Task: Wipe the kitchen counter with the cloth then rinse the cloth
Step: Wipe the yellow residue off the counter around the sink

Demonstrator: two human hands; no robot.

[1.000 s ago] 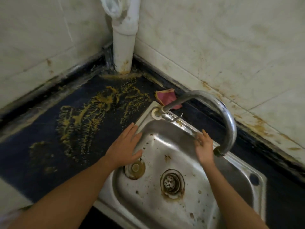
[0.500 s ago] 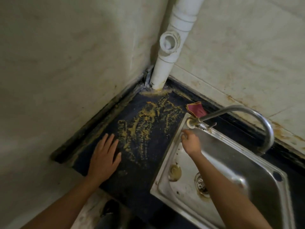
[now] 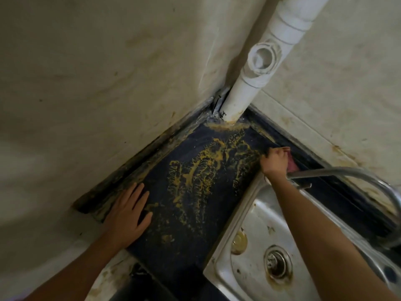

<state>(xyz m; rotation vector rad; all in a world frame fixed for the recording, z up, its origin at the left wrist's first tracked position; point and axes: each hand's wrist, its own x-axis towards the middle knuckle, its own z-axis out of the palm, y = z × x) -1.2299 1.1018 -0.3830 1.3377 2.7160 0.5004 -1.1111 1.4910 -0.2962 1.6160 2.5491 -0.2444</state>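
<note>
**Right hand on the cloth, left hand flat on the table**

The right hand (image 3: 274, 161) reaches forward over the near corner of the sink (image 3: 256, 279), and its fingers are curled round the pink cloth (image 3: 291, 162). Only a strip of the cloth shows, on the hand's right side and just past its knuckles. The cloth lies on the dark table (image 3: 195, 253) close to the back wall, just beyond the base of the tap (image 3: 338, 170). The tap's metal spout runs off to the right of the wrist and curves down over the basin.

The left hand (image 3: 128, 216) lies palm down on the table, well to the left of the right hand and nearer the person. Its fingers are straight and slightly spread, and it holds nothing. Its fingertips point toward the side wall (image 3: 86, 83), whose grimy bottom edge runs just beyond them.

Between the two hands a yellow smear (image 3: 195, 177) spreads across the table in streaks and splashes. It reaches from just right of the left hand up to the left side of the right hand.

Beyond both hands, in the corner where the two walls meet, a white pipe (image 3: 243, 94) comes down to the table, with yellow residue ringing its foot.

Under the right forearm the steel basin is stained. A round drain (image 3: 276, 262) sits below the arm, with a smaller yellowish disc (image 3: 238, 241) to its left.
</note>
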